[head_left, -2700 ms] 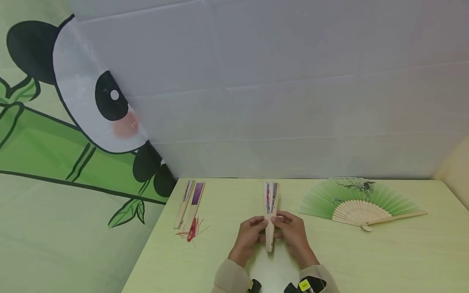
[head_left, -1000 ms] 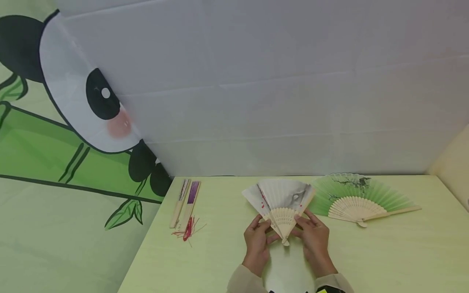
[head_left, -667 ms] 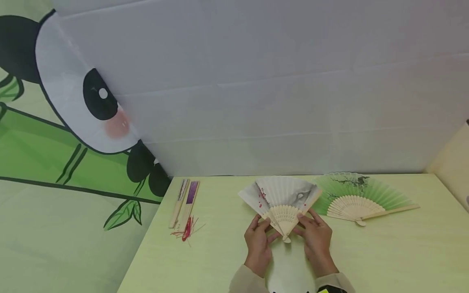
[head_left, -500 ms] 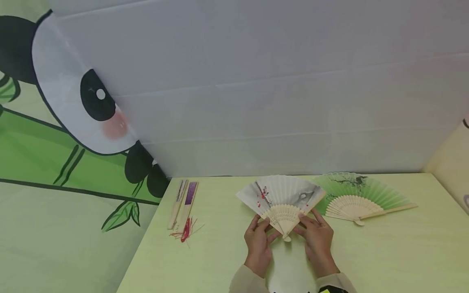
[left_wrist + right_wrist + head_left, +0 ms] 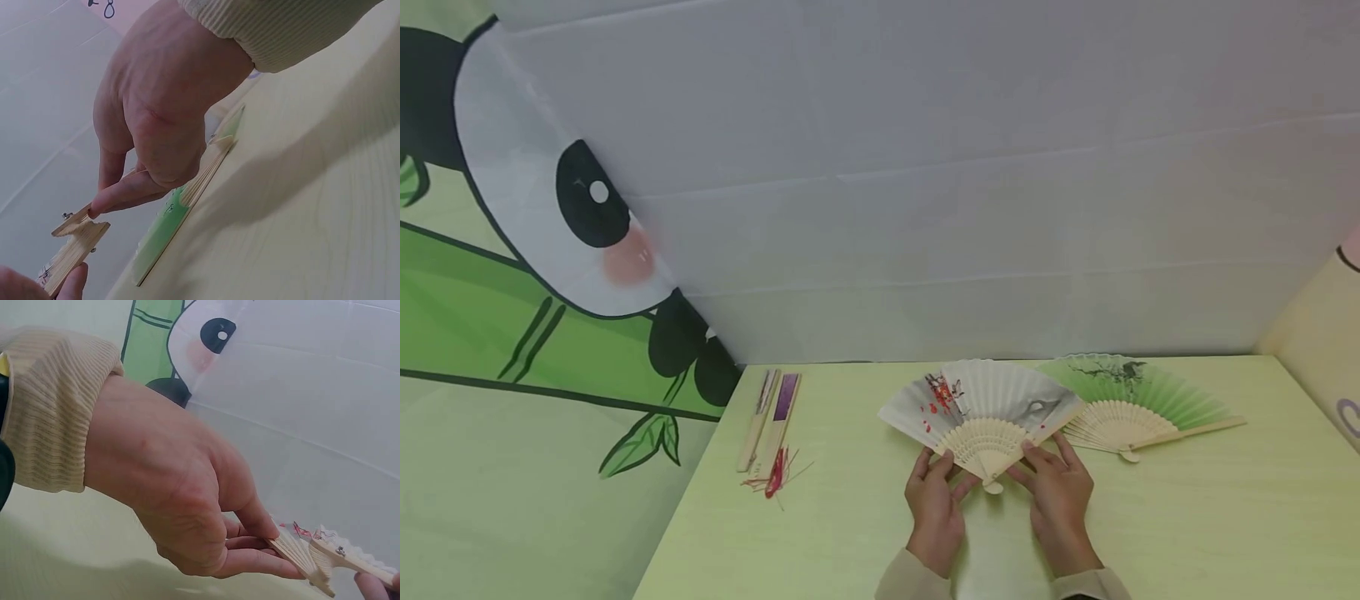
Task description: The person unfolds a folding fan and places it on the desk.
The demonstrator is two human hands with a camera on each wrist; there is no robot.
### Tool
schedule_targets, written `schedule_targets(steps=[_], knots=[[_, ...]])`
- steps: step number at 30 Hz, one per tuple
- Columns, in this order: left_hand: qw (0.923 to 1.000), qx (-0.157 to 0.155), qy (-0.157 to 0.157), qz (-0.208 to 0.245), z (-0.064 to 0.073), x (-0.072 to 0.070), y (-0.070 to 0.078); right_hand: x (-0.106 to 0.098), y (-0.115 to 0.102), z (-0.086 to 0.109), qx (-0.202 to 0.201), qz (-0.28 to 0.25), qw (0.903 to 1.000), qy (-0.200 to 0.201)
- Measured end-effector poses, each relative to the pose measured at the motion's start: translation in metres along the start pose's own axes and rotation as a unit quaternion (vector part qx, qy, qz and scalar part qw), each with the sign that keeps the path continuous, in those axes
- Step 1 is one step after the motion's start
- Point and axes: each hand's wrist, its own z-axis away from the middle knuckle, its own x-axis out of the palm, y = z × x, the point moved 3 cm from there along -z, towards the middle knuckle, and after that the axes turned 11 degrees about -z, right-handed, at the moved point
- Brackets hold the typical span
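A white folding fan (image 5: pixel 992 400) with grey and red painting is spread wide between my two hands in the head view. My left hand (image 5: pixel 934 508) pinches the slats on its left side, thumb on top and fingers underneath. On the other side, my right hand (image 5: pixel 1062 500) grips the right edge of its ribs in the same manner. The fan's pivot end (image 5: pixel 992 487) points down toward me. Edge-on wooden ribs (image 5: pixel 78 247) show in the left wrist view. In the right wrist view, spread ribs (image 5: pixel 300 553) sit between fingertips.
A spread green fan (image 5: pixel 1150 408) lies behind at the right, partly covered by the white one. Two folded fans (image 5: pixel 758 421), (image 5: pixel 781 417) lie at the table's left, beside a red tassel (image 5: pixel 775 475). A white cloth wall (image 5: pixel 910 250) stands along the table's back edge.
The folded fan between my hands has been spread out, first narrow, then wider. My hands have moved apart and slightly right. The fan's right edge now overlaps the green fan in view.
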Motion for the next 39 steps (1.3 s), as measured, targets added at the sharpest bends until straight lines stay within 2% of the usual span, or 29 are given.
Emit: schedule_targets(steps=[13, 19, 23, 28, 39], knots=[[0.9994, -0.001, 0.012, 0.034, 0.005, 0.011, -0.006, -0.006, -0.002, 0.007, -0.053, -0.076, 0.9943, 0.053], [0.9991, -0.006, 0.013, 0.041, 0.008, 0.015, -0.012, -0.012, -0.006, 0.010, -0.053, -0.095, 0.9914, 0.073], [0.9990, -0.010, 0.013, 0.041, 0.011, 0.018, -0.016, -0.020, -0.010, 0.013, -0.052, -0.117, 0.9883, 0.082], [0.9993, -0.012, 0.003, 0.037, 0.017, 0.024, -0.022, -0.033, -0.016, 0.017, -0.050, -0.119, 0.9870, 0.095], [0.9984, -0.036, -0.013, 0.042, 0.038, 0.043, -0.038, -0.064, -0.032, 0.022, -0.059, -0.144, 0.9793, 0.130]])
